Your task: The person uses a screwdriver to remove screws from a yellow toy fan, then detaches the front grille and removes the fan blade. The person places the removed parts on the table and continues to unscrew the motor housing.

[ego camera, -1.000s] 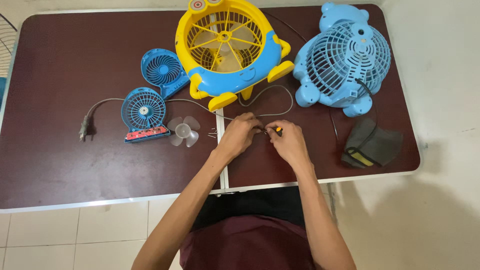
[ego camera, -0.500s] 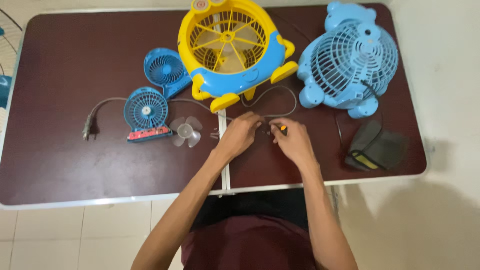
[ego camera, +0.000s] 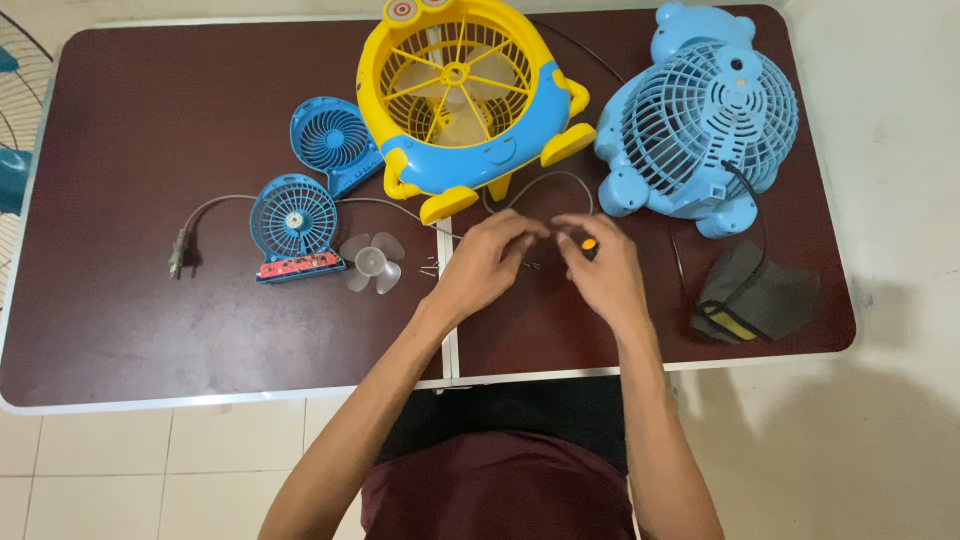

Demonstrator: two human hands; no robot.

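Observation:
My left hand (ego camera: 490,258) and my right hand (ego camera: 602,270) are raised close together over the middle of the dark brown table (ego camera: 150,300). My right hand grips a small orange-handled screwdriver (ego camera: 588,244). My left hand's fingers are pinched together; what they hold is too small to make out. Small dark screws (ego camera: 533,265) lie on the table between the hands. A grey cable (ego camera: 545,178) loops just beyond my fingers toward the yellow and blue fan (ego camera: 462,95).
A light blue bear-shaped fan (ego camera: 700,115) stands at the back right. A small blue fan grille (ego camera: 292,222), its rear shell (ego camera: 330,140), a clear propeller (ego camera: 368,262), a plug (ego camera: 178,255) and a dark pouch (ego camera: 755,295) lie around.
Both hands have lifted slightly off the table and the right hand moved a little right with the screwdriver. The camera shifted slightly.

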